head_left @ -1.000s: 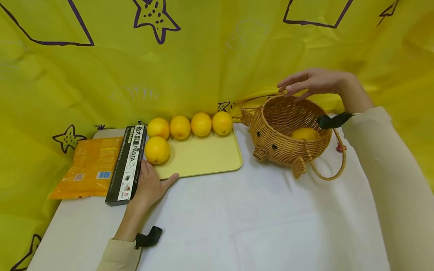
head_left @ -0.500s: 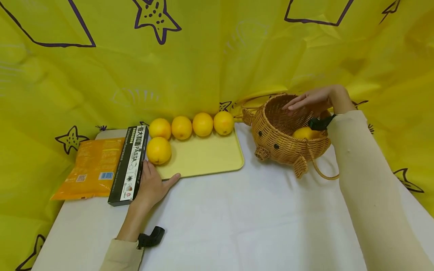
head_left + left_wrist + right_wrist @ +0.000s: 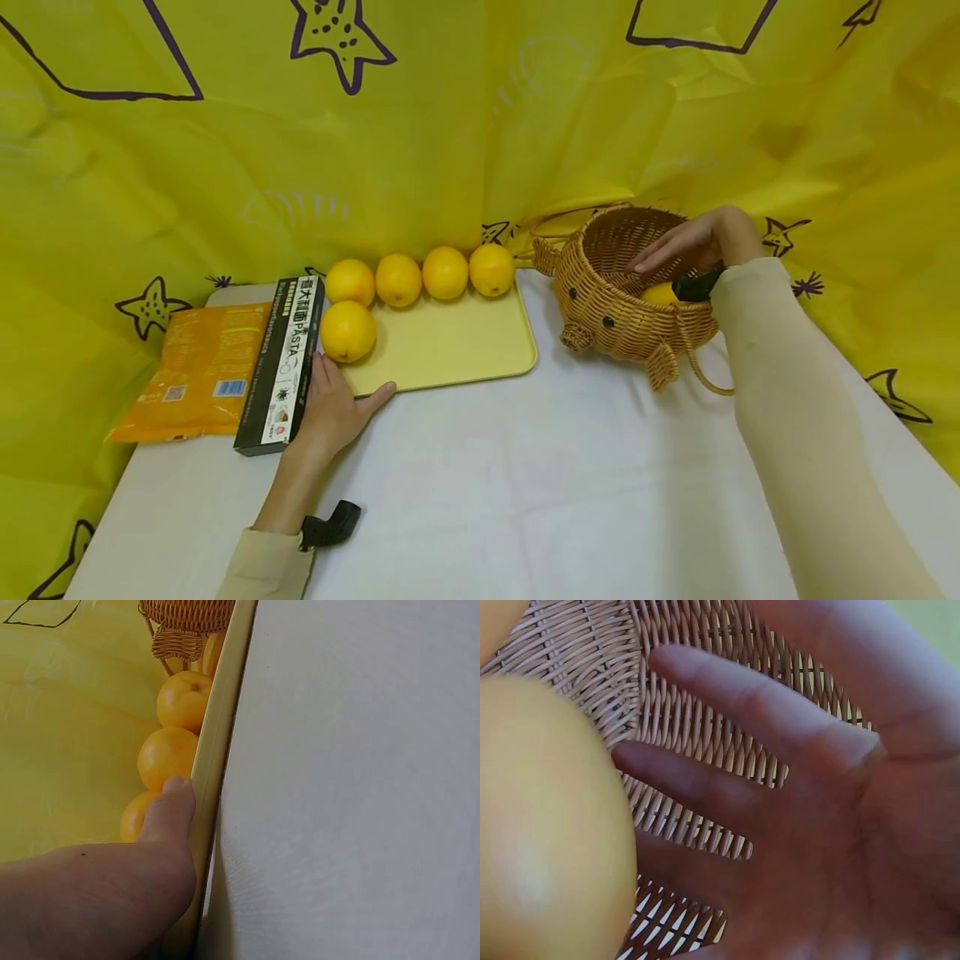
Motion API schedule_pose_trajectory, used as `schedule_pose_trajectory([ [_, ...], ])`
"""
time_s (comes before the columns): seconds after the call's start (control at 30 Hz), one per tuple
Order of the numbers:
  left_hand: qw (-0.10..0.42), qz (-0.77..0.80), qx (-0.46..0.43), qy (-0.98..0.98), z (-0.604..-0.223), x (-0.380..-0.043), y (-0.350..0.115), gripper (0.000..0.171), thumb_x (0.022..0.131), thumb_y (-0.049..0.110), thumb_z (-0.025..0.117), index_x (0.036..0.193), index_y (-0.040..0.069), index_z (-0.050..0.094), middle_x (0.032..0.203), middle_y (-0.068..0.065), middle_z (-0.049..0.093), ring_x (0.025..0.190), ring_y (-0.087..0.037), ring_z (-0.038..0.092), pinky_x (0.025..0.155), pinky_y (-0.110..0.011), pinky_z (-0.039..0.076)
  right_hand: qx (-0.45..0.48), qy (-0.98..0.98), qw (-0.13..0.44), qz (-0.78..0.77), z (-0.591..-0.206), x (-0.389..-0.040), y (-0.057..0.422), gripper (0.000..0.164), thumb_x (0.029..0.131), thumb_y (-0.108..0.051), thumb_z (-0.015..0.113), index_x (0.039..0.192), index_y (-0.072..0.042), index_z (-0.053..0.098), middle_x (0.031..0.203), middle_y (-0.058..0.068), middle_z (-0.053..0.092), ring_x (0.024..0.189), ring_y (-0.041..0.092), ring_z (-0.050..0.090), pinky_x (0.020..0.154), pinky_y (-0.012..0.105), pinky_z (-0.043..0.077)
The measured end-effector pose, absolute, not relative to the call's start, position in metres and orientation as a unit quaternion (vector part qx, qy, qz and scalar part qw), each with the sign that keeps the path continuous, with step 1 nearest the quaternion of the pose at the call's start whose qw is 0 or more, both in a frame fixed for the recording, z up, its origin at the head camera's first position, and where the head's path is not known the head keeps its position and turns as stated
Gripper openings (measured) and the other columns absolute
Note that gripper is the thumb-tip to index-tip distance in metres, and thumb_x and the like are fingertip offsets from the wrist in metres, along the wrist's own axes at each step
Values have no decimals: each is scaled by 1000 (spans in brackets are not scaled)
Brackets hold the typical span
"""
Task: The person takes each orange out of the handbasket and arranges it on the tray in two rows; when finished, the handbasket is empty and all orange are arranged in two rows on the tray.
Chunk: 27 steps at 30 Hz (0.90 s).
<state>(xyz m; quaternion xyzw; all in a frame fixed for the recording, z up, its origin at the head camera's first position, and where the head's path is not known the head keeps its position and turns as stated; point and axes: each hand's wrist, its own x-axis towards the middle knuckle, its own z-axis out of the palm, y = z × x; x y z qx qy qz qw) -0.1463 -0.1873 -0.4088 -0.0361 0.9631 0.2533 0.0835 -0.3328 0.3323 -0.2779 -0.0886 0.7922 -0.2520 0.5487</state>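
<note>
While the left hand [image 3: 330, 417], fingers and thumb spread, rests along the front rim of the yellow tray [image 3: 450, 350], the right hand [image 3: 693, 242], well apart from it, grips nothing inside the pig-shaped wicker basket [image 3: 630, 325], beside a yellow fruit [image 3: 547, 825]; contact is unclear. Best cup the fruit low, clear of the wicker. The basket's snout [image 3: 576, 337] points left and nearward; the partly hidden fruit's long axis is uncertain.
</note>
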Motion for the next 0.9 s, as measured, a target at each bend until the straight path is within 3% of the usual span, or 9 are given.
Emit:
schedule_pose_trajectory([
  [0.17, 93, 252, -36, 963, -408, -145, -189, 120, 90, 58, 57, 145, -14, -21, 153, -39, -19, 143, -56, -1, 119, -59, 10, -92, 784, 555, -261, -282, -333, 329, 71, 103, -40, 41, 156, -6, 8, 161, 24, -6, 146, 47, -11, 115, 68, 3],
  [0.33, 94, 253, -40, 962, -408, -144, -189, 121, 89, 60, 57, 145, -14, -21, 153, -38, -19, 144, -56, -2, 119, -59, 10, -115, 784, 557, -248, -288, -334, 327, 67, 103, -37, 43, 156, -8, 14, 161, 24, -5, 147, 46, -10, 116, 67, 8],
  [0.37, 95, 253, -40, 962, -408, -144, -189, 121, 89, 60, 57, 145, -14, -21, 153, -38, -19, 144, -56, -2, 119, -59, 9, -116, 778, 562, -256, -291, -335, 326, 66, 103, -35, 43, 156, -8, 14, 162, 24, -4, 148, 45, -7, 117, 63, 14],
  [0.47, 100, 256, -41, 961, -408, -143, -188, 122, 89, 61, 56, 145, -13, -22, 152, -38, -21, 144, -55, -5, 119, -59, 8, -102, 757, 580, -284, -298, -337, 325, 66, 104, -28, 45, 156, -7, 11, 158, 22, 17, 144, 32, 23, 114, 41, 34],
  [0.53, 97, 253, -39, 962, -408, -143, -188, 121, 89, 61, 56, 145, -14, -22, 152, -38, -21, 144, -55, -5, 120, -58, 8, -92, 744, 589, -301, -300, -338, 324, 67, 104, -25, 44, 156, -6, 7, 147, 15, 31, 129, 19, 37, 100, 29, 43],
  [0.57, 94, 252, -37, 962, -408, -143, -188, 121, 89, 60, 57, 145, -14, -21, 152, -39, -20, 144, -55, -4, 120, -58, 9, -90, 744, 589, -301, -300, -338, 324, 67, 104, -25, 44, 156, -6, 7, 143, 11, 33, 123, 15, 38, 93, 25, 44],
  [0.67, 86, 250, -34, 964, -408, -145, -188, 120, 90, 58, 57, 145, -14, -20, 153, -39, -18, 144, -55, -1, 120, -58, 10, -92, 749, 587, -294, -298, -337, 324, 67, 104, -28, 44, 157, -8, 8, 150, 15, 25, 131, 17, 33, 96, 23, 42],
  [0.8, 84, 250, -33, 964, -407, -145, -189, 119, 90, 58, 57, 145, -14, -20, 153, -38, -18, 144, -55, -1, 120, -58, 11, -97, 762, 578, -277, -298, -338, 326, 67, 104, -33, 44, 157, -11, 10, 160, 21, 8, 145, 29, 14, 106, 28, 36],
  [0.9, 86, 250, -34, 964, -408, -145, -188, 120, 90, 59, 56, 145, -14, -21, 153, -38, -19, 144, -55, -1, 120, -58, 10, -98, 764, 575, -274, -299, -338, 327, 68, 103, -34, 44, 157, -10, 11, 160, 23, 6, 148, 33, 6, 110, 33, 32],
])
